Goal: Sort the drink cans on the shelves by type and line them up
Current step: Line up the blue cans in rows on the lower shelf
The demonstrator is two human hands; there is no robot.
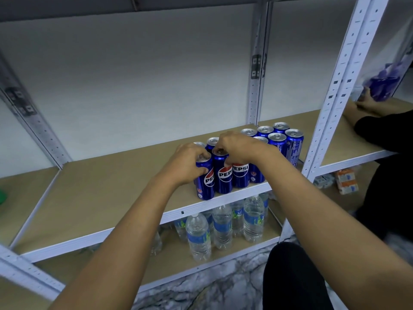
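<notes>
Several tall blue Pepsi cans [277, 142] stand in rows at the right end of the brown shelf board [107, 198], near its front edge. My left hand [190, 162] wraps around the top of the leftmost front Pepsi can [205, 186]. My right hand [237, 148] grips the top of the neighbouring Pepsi can [223, 177], which touches the first. A third front can [241, 175] stands just right of it, its top hidden under my right hand.
Water bottles [199, 233] stand on the lower shelf below the cans. A white perforated upright [339, 86] bounds the shelf on the right. Beyond it another person's hand [368, 104] holds a purple pack [382, 86]. Orange cartons [346, 181] lie lower right. Something green [2, 195] sits at far left.
</notes>
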